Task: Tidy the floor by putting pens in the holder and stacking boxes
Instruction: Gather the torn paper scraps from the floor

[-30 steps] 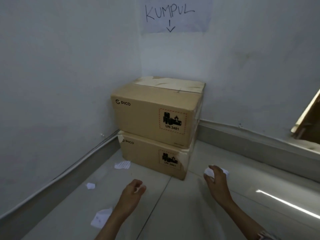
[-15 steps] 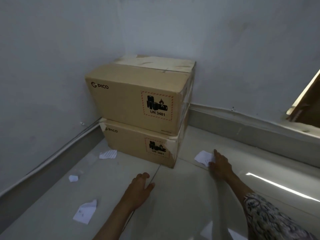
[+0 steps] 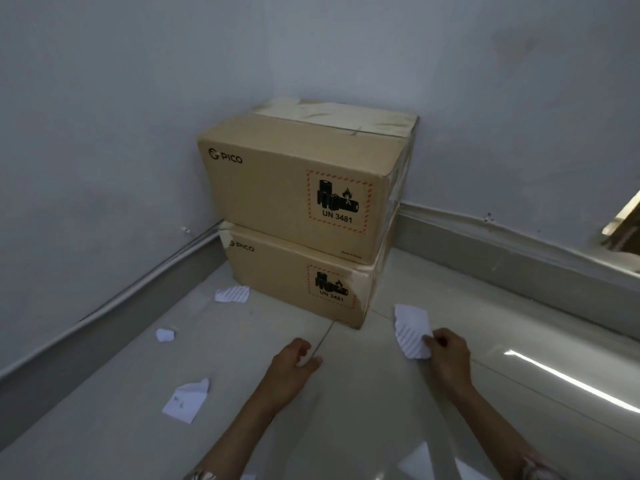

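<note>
Two brown PICO cardboard boxes stand stacked in the room's corner: the upper box (image 3: 294, 188) sits on the lower box (image 3: 298, 278). My right hand (image 3: 448, 358) is in front of the stack to the right, pinching a white striped scrap of paper (image 3: 412, 332) lifted off the floor. My left hand (image 3: 292, 367) hovers low over the tiles in front of the lower box, fingers loosely curled, holding nothing. No pens or pen holder are in view.
Torn white paper scraps lie on the tiled floor: one by the lower box's left corner (image 3: 232, 294), a small one (image 3: 164, 335), a larger one (image 3: 187, 400). Grey skirting (image 3: 502, 258) and white walls close in the corner. A wooden edge (image 3: 623, 223) shows far right.
My right hand went down to the floor beside the boxes and now holds the paper scrap raised. My left hand stayed low near the tiles. The view shifted downward and then back.
</note>
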